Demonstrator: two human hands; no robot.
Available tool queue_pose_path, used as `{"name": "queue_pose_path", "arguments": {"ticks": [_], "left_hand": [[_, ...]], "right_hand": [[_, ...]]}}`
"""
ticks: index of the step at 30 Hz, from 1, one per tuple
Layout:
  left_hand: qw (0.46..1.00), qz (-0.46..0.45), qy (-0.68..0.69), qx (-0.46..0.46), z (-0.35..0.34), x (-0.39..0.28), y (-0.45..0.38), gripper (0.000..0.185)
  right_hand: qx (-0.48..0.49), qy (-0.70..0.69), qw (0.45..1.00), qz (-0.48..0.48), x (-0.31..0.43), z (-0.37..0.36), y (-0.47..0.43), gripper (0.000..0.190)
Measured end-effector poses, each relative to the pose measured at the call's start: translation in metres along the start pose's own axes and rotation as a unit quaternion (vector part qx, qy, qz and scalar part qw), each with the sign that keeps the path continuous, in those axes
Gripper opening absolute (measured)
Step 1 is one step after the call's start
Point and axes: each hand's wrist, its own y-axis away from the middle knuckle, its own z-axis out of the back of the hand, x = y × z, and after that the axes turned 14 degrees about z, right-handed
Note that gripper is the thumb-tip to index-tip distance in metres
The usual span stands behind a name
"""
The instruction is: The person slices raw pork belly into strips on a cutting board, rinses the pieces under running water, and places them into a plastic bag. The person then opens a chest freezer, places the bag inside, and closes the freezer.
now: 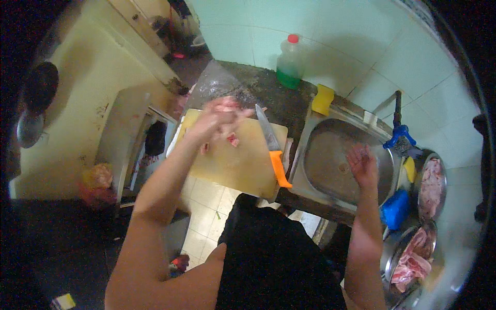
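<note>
My left hand (217,118) is over the far left part of a yellowish cutting board (232,164), blurred, at pieces of raw meat; its fingers partly hide them, and its grip is unclear. Small meat scraps (233,140) lie on the board just below that hand. A knife with an orange handle (279,166) rests along the board's right side, its blade pointing away from me. Beyond the board lies a clear plastic bag or sheet (217,83). My right hand (362,162) hovers over the steel sink (329,133), palm up, fingers apart, holding nothing.
A blue-handled tap (399,136) stands behind the sink. To the right are metal bowls of raw meat (410,263) and pale pieces (431,190), plus a blue object (396,209). A red-capped bottle of green liquid (290,64) and yellow sponge (322,99) stand along the wall side.
</note>
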Motion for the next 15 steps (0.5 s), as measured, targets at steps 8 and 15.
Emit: {"name": "queue_pose_path", "arguments": {"ticks": [8, 15], "left_hand": [[0.801, -0.214, -0.553, 0.075, -0.260, 0.079, -0.098, 0.064], [0.813, -0.345, -0.454, -0.114, -0.155, 0.095, -0.059, 0.063]], "right_hand": [[0.252, -0.260, 0.915, -0.177, -0.047, -0.048, -0.016, 0.042], [0.043, -0.254, 0.954, -0.154, -0.079, 0.021, -0.038, 0.031]]}}
